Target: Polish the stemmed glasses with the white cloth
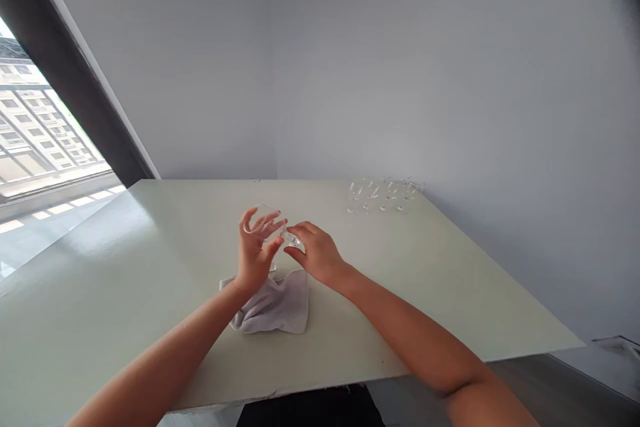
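Note:
Both my hands hold a clear stemmed glass (pixel 267 220), tilted on its side above the table. My left hand (pixel 256 250) curls its fingers around the bowl. The fingers and thumb of my right hand (pixel 320 252) grip the glass at its stem and foot end. Below my left hand lies a crumpled grey cloth (pixel 285 307), partly hidden by that hand and wrist.
Several clear stemmed glasses (pixel 384 195) stand grouped at the table's far right. The pale glossy table (pixel 425 293) reaches back to grey walls (pixel 400 80). A bright window (pixel 40 120) is at the left.

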`<action>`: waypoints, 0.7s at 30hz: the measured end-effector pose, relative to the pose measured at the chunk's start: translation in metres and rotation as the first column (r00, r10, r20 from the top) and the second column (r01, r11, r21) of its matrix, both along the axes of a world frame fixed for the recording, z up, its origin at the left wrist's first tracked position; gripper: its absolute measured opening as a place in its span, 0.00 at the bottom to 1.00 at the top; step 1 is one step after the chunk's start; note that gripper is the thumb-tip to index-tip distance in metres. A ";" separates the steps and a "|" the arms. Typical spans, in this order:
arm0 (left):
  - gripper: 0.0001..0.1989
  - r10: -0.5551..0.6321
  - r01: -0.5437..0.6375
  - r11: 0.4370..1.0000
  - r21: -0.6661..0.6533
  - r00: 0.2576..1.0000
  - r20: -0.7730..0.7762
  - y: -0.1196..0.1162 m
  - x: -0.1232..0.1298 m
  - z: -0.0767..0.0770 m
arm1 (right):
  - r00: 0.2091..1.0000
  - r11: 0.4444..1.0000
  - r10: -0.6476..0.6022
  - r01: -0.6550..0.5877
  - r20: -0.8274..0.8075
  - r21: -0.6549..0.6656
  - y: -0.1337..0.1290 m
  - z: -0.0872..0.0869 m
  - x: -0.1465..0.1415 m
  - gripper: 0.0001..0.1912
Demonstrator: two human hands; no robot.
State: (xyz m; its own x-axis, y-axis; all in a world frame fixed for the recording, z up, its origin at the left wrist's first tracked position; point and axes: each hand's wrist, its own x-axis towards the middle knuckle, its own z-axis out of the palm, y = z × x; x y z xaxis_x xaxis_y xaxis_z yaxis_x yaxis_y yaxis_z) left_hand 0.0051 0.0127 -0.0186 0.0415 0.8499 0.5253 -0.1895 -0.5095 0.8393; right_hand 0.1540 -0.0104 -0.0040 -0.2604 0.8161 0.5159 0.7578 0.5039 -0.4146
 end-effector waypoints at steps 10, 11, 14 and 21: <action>0.32 0.044 0.045 0.993 0.113 0.732 -0.680 -0.019 0.012 -0.005 | 0.896 0.927 -0.329 0.246 -0.298 -0.284 0.017 -0.044 0.092 0.10; 0.29 0.063 0.025 0.994 0.109 0.681 -0.730 -0.020 0.007 -0.012 | 0.828 0.877 -0.462 0.372 -0.318 -0.304 0.022 -0.050 0.116 0.11; 0.23 0.100 -0.013 0.994 0.111 0.545 -0.832 -0.019 -0.005 -0.034 | 0.684 0.762 -0.648 0.573 -0.336 -0.302 0.033 -0.063 0.190 0.12; 0.18 0.083 0.112 0.985 0.131 0.359 -0.930 -0.012 -0.002 -0.049 | 0.394 0.511 -0.857 0.727 -0.331 -0.459 0.049 -0.068 0.312 0.10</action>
